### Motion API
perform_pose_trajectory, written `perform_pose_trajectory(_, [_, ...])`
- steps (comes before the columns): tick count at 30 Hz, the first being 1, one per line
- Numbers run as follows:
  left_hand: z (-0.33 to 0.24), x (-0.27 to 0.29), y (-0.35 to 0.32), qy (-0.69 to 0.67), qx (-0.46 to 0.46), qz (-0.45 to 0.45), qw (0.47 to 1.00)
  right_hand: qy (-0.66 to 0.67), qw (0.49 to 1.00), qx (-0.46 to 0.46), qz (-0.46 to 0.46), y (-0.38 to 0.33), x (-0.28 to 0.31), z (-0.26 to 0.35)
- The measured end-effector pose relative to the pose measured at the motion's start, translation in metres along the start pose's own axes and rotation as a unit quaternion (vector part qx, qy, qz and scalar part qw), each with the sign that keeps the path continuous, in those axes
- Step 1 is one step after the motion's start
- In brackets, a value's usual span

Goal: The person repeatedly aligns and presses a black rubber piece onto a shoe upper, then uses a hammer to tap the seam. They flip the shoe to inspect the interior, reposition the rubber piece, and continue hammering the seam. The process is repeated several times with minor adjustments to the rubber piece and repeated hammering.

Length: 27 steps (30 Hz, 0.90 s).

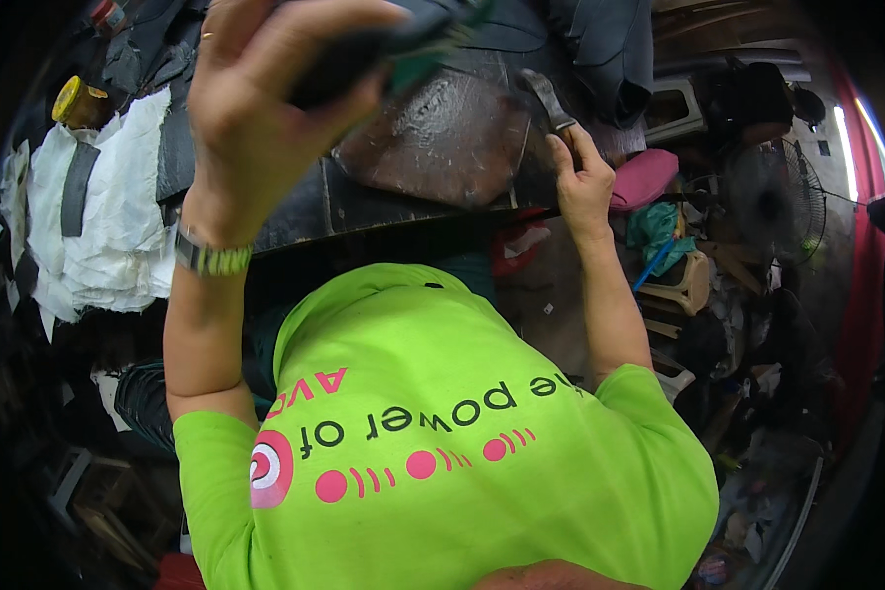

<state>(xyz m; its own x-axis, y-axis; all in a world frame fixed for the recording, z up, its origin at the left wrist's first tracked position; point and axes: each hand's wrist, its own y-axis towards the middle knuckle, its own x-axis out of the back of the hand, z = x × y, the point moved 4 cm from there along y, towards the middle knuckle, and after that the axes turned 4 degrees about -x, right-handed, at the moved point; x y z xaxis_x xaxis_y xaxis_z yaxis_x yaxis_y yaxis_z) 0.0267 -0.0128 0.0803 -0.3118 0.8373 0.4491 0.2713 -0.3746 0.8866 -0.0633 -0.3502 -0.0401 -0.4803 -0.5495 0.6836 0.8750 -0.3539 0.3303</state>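
Fingers of the left hand [265, 98] curl round a dark, blurred tool [383, 49], raised above the bench [305, 211]. Right hand [582, 182] pinches a knife [549, 98] at the bench's right edge; blade tip unclear.

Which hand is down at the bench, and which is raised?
The right hand is at the bench edge, gripping a metal tool. The left hand is raised toward the camera, holding a dark object.
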Motion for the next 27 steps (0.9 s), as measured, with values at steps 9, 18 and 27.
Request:
perform_pose_trajectory(9, [-0.078, -0.095, -0.068, 0.047, -0.194, 0.434, 0.879, 0.088, 0.993, 0.084, 0.010, 0.017, 0.011, 0.059])
perform_pose_trajectory(18, [-0.084, -0.055, -0.126, -0.256, 0.001, 0.255, 0.933, 0.053, 0.936, 0.328, 0.118, -0.021, -0.030, 0.176])
perform_pose_trajectory(27, [-0.054, -0.028, -0.148, -0.249, 0.285, 0.135, 0.916, -0.063, 0.945, 0.301, 0.110, -0.011, -0.082, 0.179])
